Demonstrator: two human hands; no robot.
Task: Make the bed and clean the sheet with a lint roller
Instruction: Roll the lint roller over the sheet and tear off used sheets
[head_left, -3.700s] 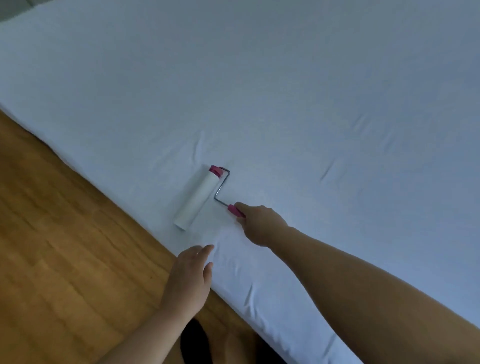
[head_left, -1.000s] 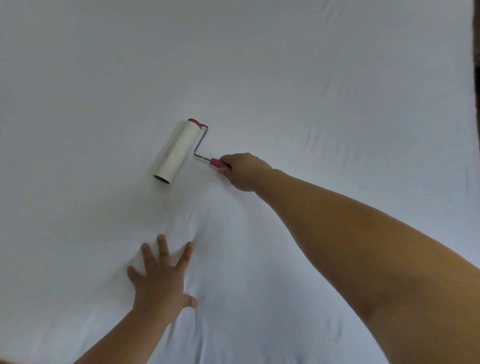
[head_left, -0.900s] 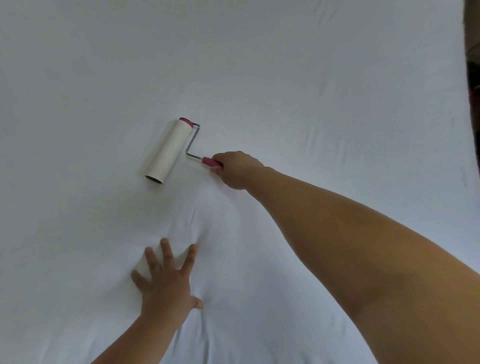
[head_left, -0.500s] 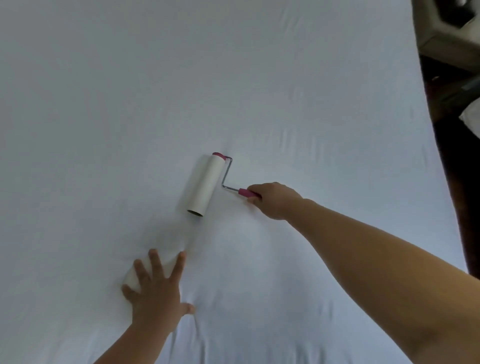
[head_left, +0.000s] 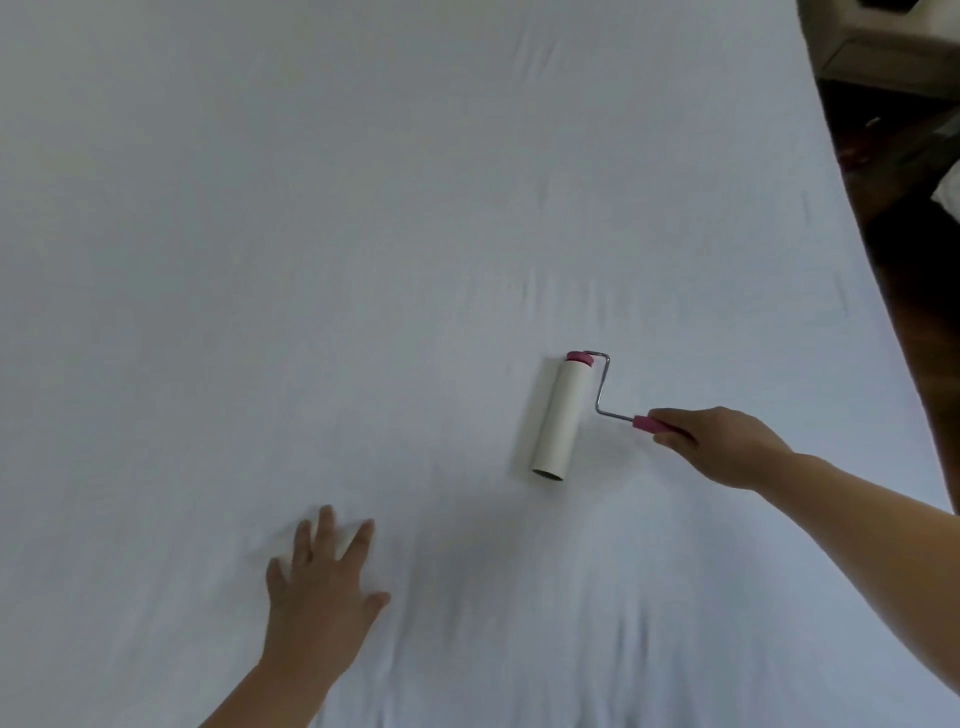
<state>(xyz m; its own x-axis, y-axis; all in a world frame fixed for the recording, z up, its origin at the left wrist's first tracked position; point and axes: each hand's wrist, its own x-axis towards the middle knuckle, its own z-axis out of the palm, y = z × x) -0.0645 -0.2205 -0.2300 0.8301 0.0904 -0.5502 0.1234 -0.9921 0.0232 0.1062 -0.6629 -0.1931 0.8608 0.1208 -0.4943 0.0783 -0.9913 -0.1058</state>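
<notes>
White sheet (head_left: 363, 234): roller (head_left: 558, 415), gripped by right hand (head_left: 722, 444), has tracked rightward; left hand (head_left: 322, 587) stays flat, fingers spread. Cleaning pass advancing.

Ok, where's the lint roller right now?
In the head view the lint roller lies on the white sheet, right of centre, its pink handle gripped by the right hand; the left hand presses the sheet nearer the camera.

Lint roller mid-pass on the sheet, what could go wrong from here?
1. The left hand presses flat on the sheet; creases fan out near it, and the lint roller could roll them in.
2. The right hand holds only the pink handle's end, so pressure along the roll may be uneven.
</notes>
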